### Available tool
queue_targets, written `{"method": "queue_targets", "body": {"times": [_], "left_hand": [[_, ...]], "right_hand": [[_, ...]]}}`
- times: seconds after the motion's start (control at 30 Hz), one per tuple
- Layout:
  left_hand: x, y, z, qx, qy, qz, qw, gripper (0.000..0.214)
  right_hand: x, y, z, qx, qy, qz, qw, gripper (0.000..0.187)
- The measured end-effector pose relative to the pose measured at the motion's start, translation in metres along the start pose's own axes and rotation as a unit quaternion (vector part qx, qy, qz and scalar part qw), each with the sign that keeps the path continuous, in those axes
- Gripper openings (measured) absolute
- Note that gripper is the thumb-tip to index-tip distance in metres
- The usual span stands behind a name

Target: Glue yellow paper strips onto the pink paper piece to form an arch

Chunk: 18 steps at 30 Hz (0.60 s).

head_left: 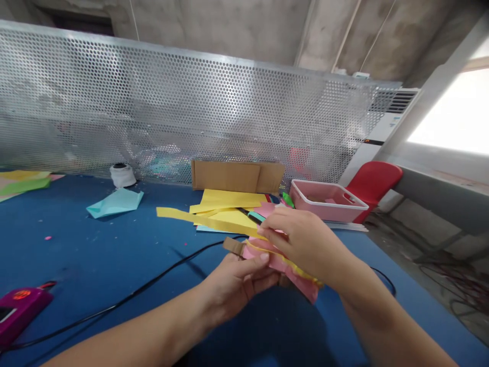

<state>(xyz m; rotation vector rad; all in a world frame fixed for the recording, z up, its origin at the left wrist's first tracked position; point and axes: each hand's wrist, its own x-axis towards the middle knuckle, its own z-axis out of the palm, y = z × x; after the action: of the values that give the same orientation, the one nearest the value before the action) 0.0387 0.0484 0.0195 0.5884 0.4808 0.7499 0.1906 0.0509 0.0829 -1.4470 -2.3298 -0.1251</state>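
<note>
hands (234,280) (298,232): 2 | pink layered piece (278,263): 1 | pink basket (324,206): 1 | red chair (376,183): 1 | white spool (123,176): 1 | turquoise folded paper (114,203): 1 | purple device (26,308): 1 | perforated panel (229,117): 1 | desk (95,260): 1 | yellow sheets (229,198): several, overlapping, uncountable

Workshop-type rm: flat blue table (114,255) below left grip (235,283), w/ perforated silver metal screen (229,117) & rough grey concrete wall (237,25) beyond.
</note>
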Motion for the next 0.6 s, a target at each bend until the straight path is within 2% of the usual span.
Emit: {"method": "queue_targets", "body": {"times": [0.17, 0.33, 0.4, 0.47, 0.6], "left_hand": [[-0.002, 0.018, 0.000, 0.069, -0.026, 0.054, 0.996, 0.028], [-0.008, 0.040, 0.007, 0.004, 0.009, 0.061, 0.998, 0.025], [-0.010, 0.046, 0.010, 0.033, 0.018, 0.073, 0.997, 0.025], [-0.011, 0.049, 0.012, 0.091, 0.019, 0.094, 0.991, 0.023], [-0.014, 0.049, 0.013, 0.146, 0.022, 0.121, 0.982, 0.022]], "right_hand": [[0.001, 0.002, -0.002, 0.018, 0.062, -0.004, 0.998, 0.027], [-0.003, -0.004, -0.010, 0.037, 0.157, -0.031, 0.986, 0.025], [-0.004, -0.007, -0.012, 0.043, 0.191, -0.044, 0.980, 0.024], [-0.005, -0.008, -0.012, 0.050, 0.204, -0.047, 0.977, 0.024], [-0.006, -0.006, -0.013, 0.077, 0.174, -0.035, 0.981, 0.023]]}}
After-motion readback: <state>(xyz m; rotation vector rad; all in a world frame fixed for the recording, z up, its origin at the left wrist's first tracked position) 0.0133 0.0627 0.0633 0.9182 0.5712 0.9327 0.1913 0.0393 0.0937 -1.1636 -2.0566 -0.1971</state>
